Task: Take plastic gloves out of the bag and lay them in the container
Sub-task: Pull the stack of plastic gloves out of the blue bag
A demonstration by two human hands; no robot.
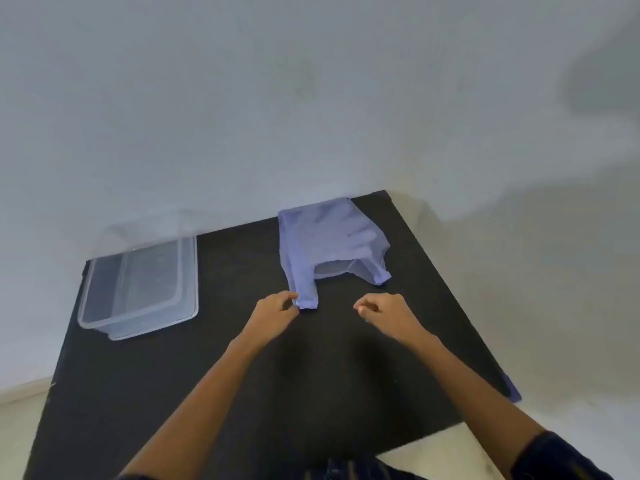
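The translucent pale-purple plastic carrier bag (325, 244) lies flat on the black matte tabletop (242, 375), towards the far edge where the table meets the pale wall (242, 98). Its two handle loops point towards the person. Pale shapes resembling fingers show through the film in the bag's upper part; whether these are the plastic gloves cannot be confirmed at this sharpness.

The left hand (275, 311) is at the nearer, left handle loop (306, 299). Thumb and fingertips are closed narrowly on the loop's left edge, in contact with the film. The loop lies against the tabletop.

The right hand (382, 310) is held to the right of that loop, apart from the bag, fingers curled loosely inward with the thumb against them. It holds nothing visible. The right handle loop (379, 275) lies beyond it, untouched.

The clear rectangular plastic container (104, 317) sits on the left part of the table, well apart from the bag, open side up. No contents are visible in it.

A dark sleeve (557, 455) covers the right upper arm at the lower right corner.
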